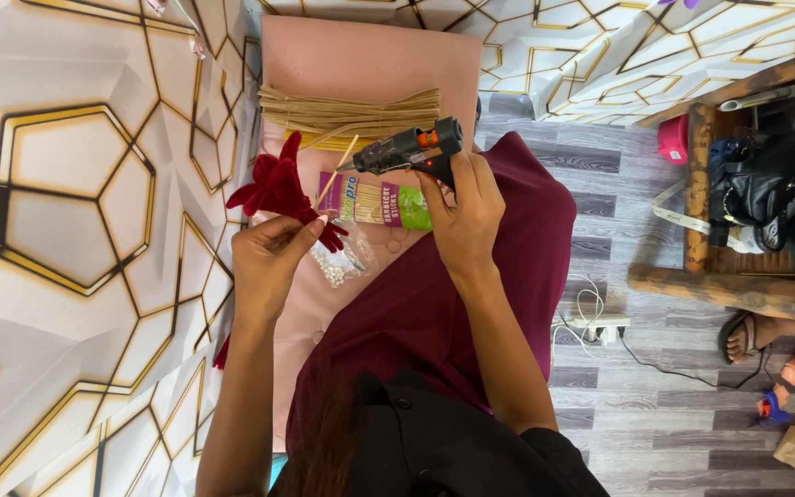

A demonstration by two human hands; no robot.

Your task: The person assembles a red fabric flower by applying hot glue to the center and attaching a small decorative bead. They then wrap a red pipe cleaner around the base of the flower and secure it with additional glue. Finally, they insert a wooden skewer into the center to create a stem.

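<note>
My left hand (267, 253) pinches a dark red fabric flower (278, 187) mounted on a thin wooden stick (339, 166). My right hand (467, 207) grips a black hot glue gun (409, 147) with an orange trigger, its nozzle pointing left at the stick near the flower. Just beneath the hands, a packet of wooden skewers (384, 202) with a pink and green label lies on a pink cushion (370, 60), and a small clear bag of beads (340, 262) sits beside it. A maroon cloth (508, 239) covers my lap.
A bundle of tan strips (351, 112) lies across the cushion. White panels with gold hexagon lines (75, 184) fill the left. At right stand a wooden frame (701, 184) holding black bags (766, 193), a power strip (600, 327) with cables, and another person's sandalled foot (747, 336).
</note>
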